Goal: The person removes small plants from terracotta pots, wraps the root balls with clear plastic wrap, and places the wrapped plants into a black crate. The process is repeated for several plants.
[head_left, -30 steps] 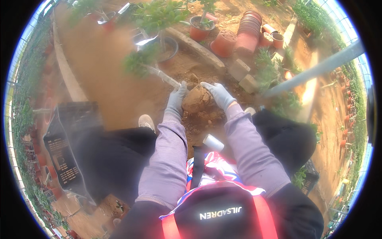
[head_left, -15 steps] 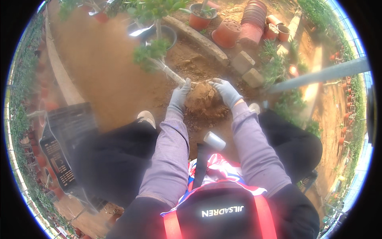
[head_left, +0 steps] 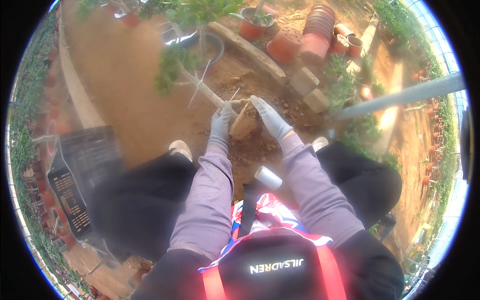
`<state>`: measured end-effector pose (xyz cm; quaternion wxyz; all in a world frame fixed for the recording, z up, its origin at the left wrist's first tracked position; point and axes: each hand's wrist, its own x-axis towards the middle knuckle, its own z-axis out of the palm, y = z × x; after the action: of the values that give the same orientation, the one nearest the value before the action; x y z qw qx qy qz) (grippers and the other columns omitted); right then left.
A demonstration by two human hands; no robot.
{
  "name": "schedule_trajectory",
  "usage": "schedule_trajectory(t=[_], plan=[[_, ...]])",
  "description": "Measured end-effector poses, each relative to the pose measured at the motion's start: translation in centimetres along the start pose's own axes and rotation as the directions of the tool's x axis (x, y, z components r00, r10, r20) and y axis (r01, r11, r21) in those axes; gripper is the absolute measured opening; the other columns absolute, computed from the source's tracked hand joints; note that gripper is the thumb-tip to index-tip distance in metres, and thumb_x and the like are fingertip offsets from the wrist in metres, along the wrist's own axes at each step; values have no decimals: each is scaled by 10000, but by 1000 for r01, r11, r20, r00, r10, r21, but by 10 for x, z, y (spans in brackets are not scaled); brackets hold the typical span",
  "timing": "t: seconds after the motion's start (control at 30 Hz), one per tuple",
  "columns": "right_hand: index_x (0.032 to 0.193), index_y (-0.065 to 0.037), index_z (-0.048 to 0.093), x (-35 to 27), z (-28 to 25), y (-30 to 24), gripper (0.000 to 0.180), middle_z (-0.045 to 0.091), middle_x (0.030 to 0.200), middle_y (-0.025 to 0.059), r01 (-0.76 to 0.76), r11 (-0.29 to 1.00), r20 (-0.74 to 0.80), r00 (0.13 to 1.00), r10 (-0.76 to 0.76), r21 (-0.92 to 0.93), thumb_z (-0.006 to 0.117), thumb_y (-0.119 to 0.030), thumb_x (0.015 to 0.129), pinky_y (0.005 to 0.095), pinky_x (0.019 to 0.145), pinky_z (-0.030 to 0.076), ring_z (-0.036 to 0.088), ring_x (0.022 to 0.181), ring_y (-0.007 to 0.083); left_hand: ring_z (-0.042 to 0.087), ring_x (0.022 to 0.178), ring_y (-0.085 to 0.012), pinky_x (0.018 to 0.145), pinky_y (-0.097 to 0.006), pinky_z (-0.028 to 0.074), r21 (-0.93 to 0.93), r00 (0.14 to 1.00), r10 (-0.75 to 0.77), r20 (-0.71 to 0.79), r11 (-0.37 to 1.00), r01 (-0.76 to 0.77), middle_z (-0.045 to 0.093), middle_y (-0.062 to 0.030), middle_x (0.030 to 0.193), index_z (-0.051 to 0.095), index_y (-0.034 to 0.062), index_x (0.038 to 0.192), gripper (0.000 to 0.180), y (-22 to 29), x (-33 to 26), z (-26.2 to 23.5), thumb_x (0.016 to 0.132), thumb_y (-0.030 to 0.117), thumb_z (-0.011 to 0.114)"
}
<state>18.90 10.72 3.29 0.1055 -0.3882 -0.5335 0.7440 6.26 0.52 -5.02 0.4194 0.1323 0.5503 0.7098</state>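
A small potless tree lies tilted in front of me, its pale trunk (head_left: pixel 205 90) running up and left to a green crown (head_left: pixel 172 72). At its lower end is a brown, soil-packed root ball (head_left: pixel 245 124) with a flattened side. My left hand (head_left: pixel 220 124), in a grey glove, is closed round the trunk's base beside the soil. From the other side my right hand (head_left: pixel 271 119), gloved alike, grips the root ball, fingers along its upper edge. Its thumb is hidden. Thin white strips (head_left: pixel 200 84) stick out near the trunk. Loose dark soil (head_left: pixel 250 152) lies below.
A white roll (head_left: pixel 268 177) is close to my lap. Ahead stand a wide dark pot (head_left: pixel 220 52), stacked reddish pots (head_left: pixel 317 32) and a potted plant (head_left: pixel 252 27). Two blocks (head_left: pixel 316 100) and a grey pole (head_left: pixel 400 95) are at right, a black crate (head_left: pixel 85 175) at left.
The root ball has turned, showing a narrower, flatter side. The crown has swung left and slightly down. My right hand has shifted left with the soil; both hands keep their hold.
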Motion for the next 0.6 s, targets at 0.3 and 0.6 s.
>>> schedule_trajectory(t=[0.3,0.6], plan=[[1255,32,573,36,-7,36,545,610,1231,162,122,908,-167,965,-203,-401,668,-394,929,320,992,431,568,1130,208,632,749,-103,679,-247,523,-73,995,-95,19,993,96,687,-16,865,697,40,992,324,9,-7,2,959,360,660],[1412,-30,487,20,-20,16,612,557,1370,98,172,982,105,978,-180,79,616,-433,970,312,1089,360,501,1257,178,580,700,-81,646,-224,483,185,999,44,-29,982,-38,649,13,835,698,22,1062,365,19,7,0,957,370,663]])
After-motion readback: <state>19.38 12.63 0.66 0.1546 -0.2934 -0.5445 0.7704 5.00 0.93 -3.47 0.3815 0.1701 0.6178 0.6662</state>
